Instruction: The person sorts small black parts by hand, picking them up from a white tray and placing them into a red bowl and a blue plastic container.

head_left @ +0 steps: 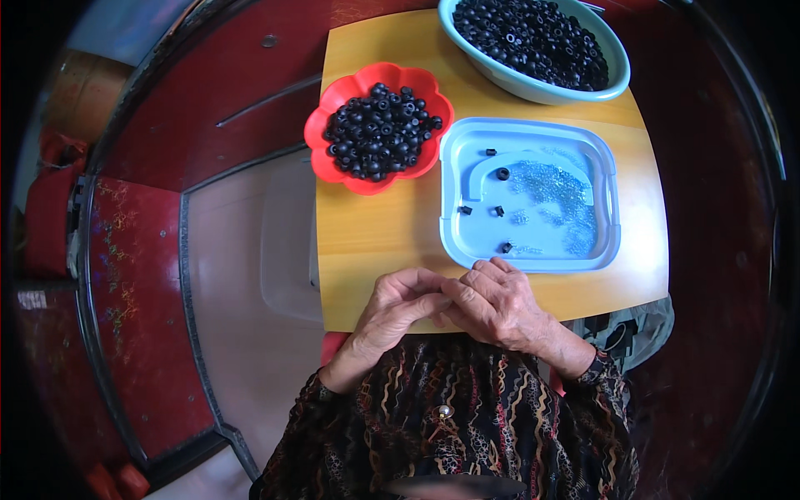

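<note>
My left hand (402,307) and my right hand (498,307) meet fingertip to fingertip over the near edge of the table. Both have their fingers pinched together; whatever lies between them is hidden. Just beyond the right hand is a light-blue tray (447,237). Clear tiny beads or pellets (554,187) are scattered over its right side. Several small black pieces lie in it too, among them a black ring-shaped piece (502,174) and a small black piece (507,247) close to my right fingers.
A red flower-shaped bowl (315,133) of round black parts stands left of the tray. At the far right, a pale-blue basin (533,90) is heaped with similar black parts. All rest on a yellow wooden table (367,242). A greenish translucent bag (646,333) hangs beside its right edge.
</note>
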Motion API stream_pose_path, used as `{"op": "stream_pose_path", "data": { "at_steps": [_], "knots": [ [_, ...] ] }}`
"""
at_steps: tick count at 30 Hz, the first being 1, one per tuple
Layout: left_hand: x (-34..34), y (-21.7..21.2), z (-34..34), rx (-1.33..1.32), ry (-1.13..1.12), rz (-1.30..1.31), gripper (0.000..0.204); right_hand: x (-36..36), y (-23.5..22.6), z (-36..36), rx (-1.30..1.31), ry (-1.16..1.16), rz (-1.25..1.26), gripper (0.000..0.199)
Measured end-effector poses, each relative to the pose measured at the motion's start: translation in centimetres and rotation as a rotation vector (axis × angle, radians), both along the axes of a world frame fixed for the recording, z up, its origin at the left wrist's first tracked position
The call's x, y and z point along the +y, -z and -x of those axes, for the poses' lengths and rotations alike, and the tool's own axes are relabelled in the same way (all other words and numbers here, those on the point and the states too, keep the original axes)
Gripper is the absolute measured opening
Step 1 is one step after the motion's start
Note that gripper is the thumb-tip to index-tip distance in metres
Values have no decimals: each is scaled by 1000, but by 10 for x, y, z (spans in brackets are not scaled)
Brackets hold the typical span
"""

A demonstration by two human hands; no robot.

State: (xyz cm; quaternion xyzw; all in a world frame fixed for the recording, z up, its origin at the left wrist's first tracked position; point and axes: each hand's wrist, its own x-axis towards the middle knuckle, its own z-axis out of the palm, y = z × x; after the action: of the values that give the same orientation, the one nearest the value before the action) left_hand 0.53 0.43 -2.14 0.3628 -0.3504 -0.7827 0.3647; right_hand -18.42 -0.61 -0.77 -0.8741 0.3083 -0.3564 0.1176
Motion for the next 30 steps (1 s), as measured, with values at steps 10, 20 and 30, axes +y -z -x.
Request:
{"op": "stream_pose_path", "data": {
  "at_steps": [10, 20, 30],
  "knots": [
    [7, 4, -16, -111, -62, -40, 15, -27, 14, 39, -85, 433, -222, 21],
    [7, 17, -23, -148, -193, 45, 16, -44, 5, 72, 121, 532, -185, 15],
    [5, 14, -17, -170, -202, 33, 13, -49, 8, 63, 182, 512, -111, 10]
  ]
}}
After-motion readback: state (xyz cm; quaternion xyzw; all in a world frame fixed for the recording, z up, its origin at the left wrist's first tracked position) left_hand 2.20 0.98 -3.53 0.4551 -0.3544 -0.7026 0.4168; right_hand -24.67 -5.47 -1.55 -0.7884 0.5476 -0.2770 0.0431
